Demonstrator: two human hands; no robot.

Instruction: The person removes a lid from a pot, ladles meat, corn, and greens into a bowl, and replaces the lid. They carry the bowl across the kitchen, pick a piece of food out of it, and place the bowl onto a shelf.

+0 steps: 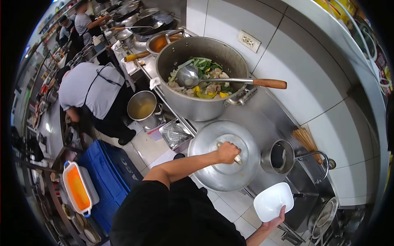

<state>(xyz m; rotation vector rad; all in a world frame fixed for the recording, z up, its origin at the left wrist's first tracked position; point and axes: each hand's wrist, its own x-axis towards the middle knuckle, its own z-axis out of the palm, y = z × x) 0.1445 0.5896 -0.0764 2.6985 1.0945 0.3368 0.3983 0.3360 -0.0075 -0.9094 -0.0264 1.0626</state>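
Note:
My left hand [229,153] is wrapped round the handle of a large round metal pot lid [225,180]. Beyond the lid stands a big stockpot [197,102], uncovered, with chopped greens, pale chunks and yellow pieces [211,84] inside. A ladle [234,80] with a wooden handle lies across it, its bowl over the food and its grip past the rim. My right hand [274,221] grips a white squarish bowl [271,199] by its edge, thumb over the rim. Nothing shows in the bowl.
A saucepan [266,158] sits by the tap [326,164] and a bamboo brush [308,141]. Strainers [324,221] are at lower right. On the left, a co-worker [92,90] bends near a floor pot [143,106]. A tub of orange liquid [78,186] rests on a blue bin [104,180].

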